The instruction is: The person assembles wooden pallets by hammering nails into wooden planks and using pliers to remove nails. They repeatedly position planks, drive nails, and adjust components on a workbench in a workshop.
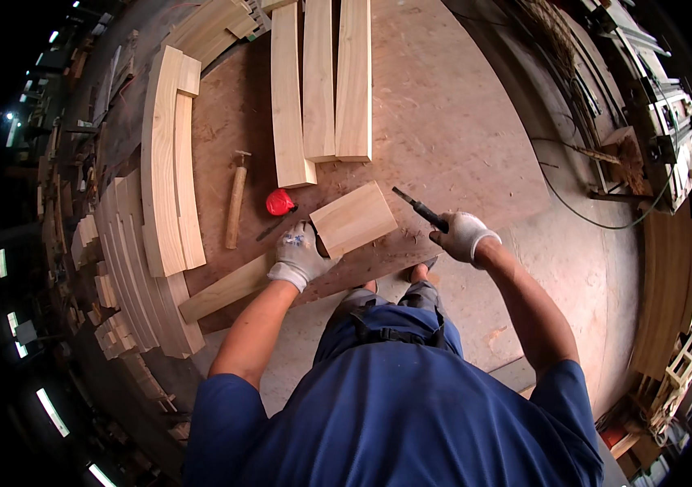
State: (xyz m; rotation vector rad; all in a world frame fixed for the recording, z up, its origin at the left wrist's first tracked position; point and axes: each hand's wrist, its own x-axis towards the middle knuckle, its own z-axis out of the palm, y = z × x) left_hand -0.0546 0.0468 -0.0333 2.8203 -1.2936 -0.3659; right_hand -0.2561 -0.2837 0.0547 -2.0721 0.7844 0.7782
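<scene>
At the centre of the frame, a pale wooden block (354, 219) is met along its left edge by the gloved left hand (299, 250); whether it is gripped there cannot be told. Right of centre, a dark chisel-like tool (419, 208) is clamped in the gloved right hand (464, 235). A hammer (235, 204) and red tape measure (278, 202) are seen left of centre, three beams (319, 89) at upper centre

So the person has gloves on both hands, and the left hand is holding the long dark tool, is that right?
Not quite: the head view shows the long dark tool in the right hand, not the left hand, which is beside the wooden block. You're right that there are gloves on both hands.
</scene>
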